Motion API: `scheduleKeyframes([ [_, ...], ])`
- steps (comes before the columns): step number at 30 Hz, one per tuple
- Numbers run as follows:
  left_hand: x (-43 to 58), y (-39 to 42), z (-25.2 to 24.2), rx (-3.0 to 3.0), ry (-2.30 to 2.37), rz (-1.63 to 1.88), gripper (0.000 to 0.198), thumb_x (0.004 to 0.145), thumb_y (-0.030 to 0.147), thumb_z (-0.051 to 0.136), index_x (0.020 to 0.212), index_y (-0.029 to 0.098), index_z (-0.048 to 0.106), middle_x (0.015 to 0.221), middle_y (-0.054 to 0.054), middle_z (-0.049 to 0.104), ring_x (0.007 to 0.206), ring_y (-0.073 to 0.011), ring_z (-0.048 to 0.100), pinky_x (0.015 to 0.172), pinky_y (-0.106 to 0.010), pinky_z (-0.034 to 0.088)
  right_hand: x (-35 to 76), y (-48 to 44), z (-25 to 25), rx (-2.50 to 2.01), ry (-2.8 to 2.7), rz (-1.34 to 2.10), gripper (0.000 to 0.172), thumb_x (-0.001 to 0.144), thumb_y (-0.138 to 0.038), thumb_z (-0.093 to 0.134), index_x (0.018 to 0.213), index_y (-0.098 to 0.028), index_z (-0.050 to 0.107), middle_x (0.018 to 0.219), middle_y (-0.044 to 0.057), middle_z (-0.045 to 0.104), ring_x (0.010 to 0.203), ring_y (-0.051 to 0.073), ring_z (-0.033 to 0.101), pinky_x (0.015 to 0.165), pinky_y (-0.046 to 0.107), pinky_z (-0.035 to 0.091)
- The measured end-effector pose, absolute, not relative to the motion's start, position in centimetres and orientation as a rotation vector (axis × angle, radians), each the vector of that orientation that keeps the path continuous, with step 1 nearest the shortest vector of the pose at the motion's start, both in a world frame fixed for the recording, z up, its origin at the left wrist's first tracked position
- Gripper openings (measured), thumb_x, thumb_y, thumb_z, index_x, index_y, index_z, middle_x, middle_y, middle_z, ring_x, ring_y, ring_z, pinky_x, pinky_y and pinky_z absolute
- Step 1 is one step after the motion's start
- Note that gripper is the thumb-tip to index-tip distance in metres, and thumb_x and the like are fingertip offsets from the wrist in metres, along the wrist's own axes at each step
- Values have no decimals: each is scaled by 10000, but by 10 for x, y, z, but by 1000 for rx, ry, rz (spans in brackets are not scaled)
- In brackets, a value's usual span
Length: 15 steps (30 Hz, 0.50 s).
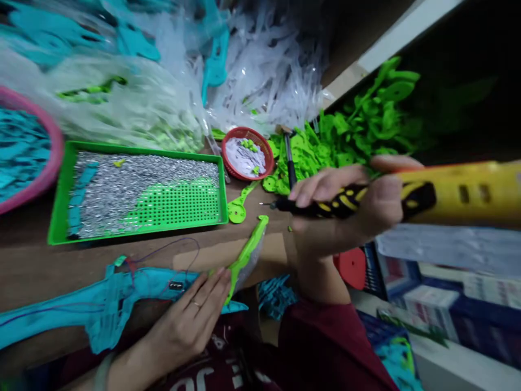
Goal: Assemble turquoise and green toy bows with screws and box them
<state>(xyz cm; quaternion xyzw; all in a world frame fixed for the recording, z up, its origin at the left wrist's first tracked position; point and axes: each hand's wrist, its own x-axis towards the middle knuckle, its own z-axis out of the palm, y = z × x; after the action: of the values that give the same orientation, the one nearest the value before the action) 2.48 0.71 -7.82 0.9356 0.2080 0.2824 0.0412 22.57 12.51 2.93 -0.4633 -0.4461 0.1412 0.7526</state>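
Observation:
My right hand is wrapped around a yellow and black electric screwdriver. Its thin bit points left, above the table. Low in the middle, my left hand has its fingers together against a bright green plastic part with a greyish-white piece along one side; the thumb is hidden. Beneath that hand lies a long blue plastic shell with thin wires and a small black component on it. A loose green plastic part with a round end rests on the table left of the bit.
A green tray holds many small silver screws. Behind it stand plastic bags of parts. A red basket, a hammer and a heap of green parts are at the back; a pink basin is at left.

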Motion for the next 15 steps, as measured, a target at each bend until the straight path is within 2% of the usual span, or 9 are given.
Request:
scheduleKeyframes([
  [4,26,8,-81,2804,594,856,458,918,25,346,1277,-17,628,1408,-226,594,1348,-345,543,1251,-506,276,266,97,3,-1166,-961,186,153,870,-313,524,978,-298,416,512,-127,432,355,103,430,371,239,389],
  [9,28,8,-81,2800,572,815,461,915,19,349,1292,-43,607,1457,-249,539,1394,-369,483,1259,-512,270,280,99,-34,-1237,-918,280,221,861,-353,582,958,-293,394,521,-134,450,365,104,463,395,250,436],
  [15,28,8,-83,2804,583,846,478,895,9,354,1296,-28,612,1437,-233,567,1365,-348,524,1256,-506,282,282,104,-49,-1247,-914,346,301,823,-429,659,917,-283,413,526,-129,466,377,103,479,400,255,441],
])
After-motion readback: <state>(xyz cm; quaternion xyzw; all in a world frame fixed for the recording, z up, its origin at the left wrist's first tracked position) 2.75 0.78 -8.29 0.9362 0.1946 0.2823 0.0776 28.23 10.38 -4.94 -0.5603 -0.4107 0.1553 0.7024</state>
